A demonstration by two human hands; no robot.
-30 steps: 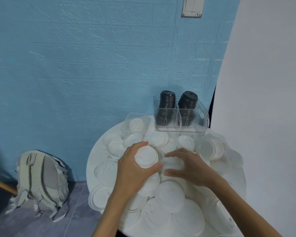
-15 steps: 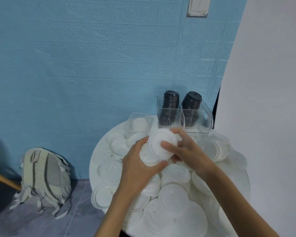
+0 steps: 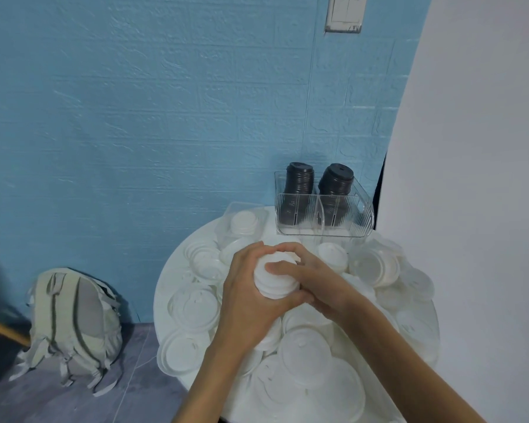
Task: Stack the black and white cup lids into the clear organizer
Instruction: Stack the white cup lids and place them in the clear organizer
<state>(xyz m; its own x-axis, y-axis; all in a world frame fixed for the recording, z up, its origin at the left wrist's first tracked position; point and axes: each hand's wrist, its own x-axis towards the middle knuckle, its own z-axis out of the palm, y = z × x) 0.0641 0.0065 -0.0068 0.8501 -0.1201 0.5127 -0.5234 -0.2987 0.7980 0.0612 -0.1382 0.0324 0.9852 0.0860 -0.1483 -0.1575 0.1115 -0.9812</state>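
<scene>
Gripping a short stack of white lids (image 3: 275,277) between them, the left hand (image 3: 251,300) and right hand (image 3: 313,277) hold it above the lid-strewn counter (image 3: 177,270), just in front of the clear organizer (image 3: 324,213) holding two black lid stacks (image 3: 316,190).

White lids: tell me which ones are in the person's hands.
The small stack of white lids, gripped between the left hand and right hand; every other white lid lies loose on the table.

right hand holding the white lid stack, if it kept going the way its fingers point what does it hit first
The right hand points left across the stack of white lids, so it would first press into that stack and then the left hand cupping its other side. Exact depth is hard to judge.
</scene>
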